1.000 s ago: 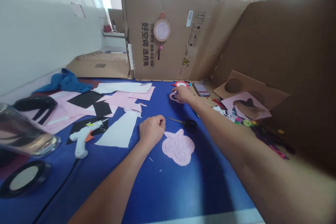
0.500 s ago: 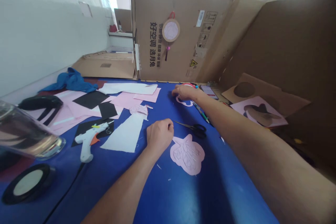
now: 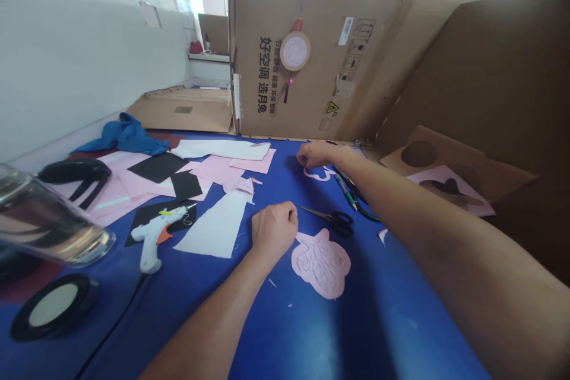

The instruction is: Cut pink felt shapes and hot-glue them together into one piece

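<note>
My left hand rests on the blue table in a closed fist, and whatever it may hold is hidden. Touching or almost touching its knuckle side is a pale pink cut-out with rounded lobes and pencil-like lines. Black-handled scissors lie just beyond, blades pointing left. Farther away, my right hand reaches over the table with fingers curled together and pointing down. A thin pink paper outline scrap lies right below that hand; I cannot tell whether the fingers grip it.
A white glue gun, a water glass and a black tape roll are on the left. Pink, white and black sheets spread behind them. Pens lie under my right forearm. Cardboard walls stand behind and right.
My right hand's fingers have drawn closer together over almost the same spot. The view has shifted slightly; my left hand stays in place.
</note>
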A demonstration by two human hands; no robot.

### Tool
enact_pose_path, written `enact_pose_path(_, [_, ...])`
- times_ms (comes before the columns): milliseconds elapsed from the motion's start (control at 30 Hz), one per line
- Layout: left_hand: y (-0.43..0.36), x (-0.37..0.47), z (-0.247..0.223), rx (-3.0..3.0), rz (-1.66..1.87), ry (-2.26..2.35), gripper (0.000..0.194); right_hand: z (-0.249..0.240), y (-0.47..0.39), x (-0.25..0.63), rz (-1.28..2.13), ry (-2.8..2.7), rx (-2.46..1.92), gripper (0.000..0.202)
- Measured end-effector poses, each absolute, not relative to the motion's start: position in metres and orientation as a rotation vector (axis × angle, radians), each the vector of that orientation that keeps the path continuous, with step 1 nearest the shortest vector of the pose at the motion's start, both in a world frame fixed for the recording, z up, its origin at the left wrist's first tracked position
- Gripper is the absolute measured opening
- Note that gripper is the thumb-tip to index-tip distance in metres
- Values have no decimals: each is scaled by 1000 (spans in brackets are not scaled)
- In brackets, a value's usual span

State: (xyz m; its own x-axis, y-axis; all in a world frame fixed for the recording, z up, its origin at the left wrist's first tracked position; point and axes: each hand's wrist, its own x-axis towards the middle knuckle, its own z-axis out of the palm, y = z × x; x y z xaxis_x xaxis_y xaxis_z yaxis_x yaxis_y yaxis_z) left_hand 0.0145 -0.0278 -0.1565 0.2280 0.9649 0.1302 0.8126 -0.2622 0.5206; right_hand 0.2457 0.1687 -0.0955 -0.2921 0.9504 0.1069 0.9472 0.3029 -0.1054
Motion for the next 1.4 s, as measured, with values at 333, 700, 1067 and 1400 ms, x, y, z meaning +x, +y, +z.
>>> enact_pose_path(333, [-28, 15, -154, 2077, 674, 1636, 20, -51, 135, 233, 482, -2089, -1470, 11])
enact_pose_path(700, [-8, 13, -152, 1210, 1175, 1209, 27, -59, 42, 204, 979, -1330, -1150, 38])
enact_pose_path(1067, [-5, -3, -140, 710, 1184, 763, 17, -108, -25, 187, 1255, -1018, -1077, 47])
enact_pose_path(1400, [-12, -12, -130, 996, 711, 554, 27, -113, -63, 219, 1477, -991, -1111, 57])
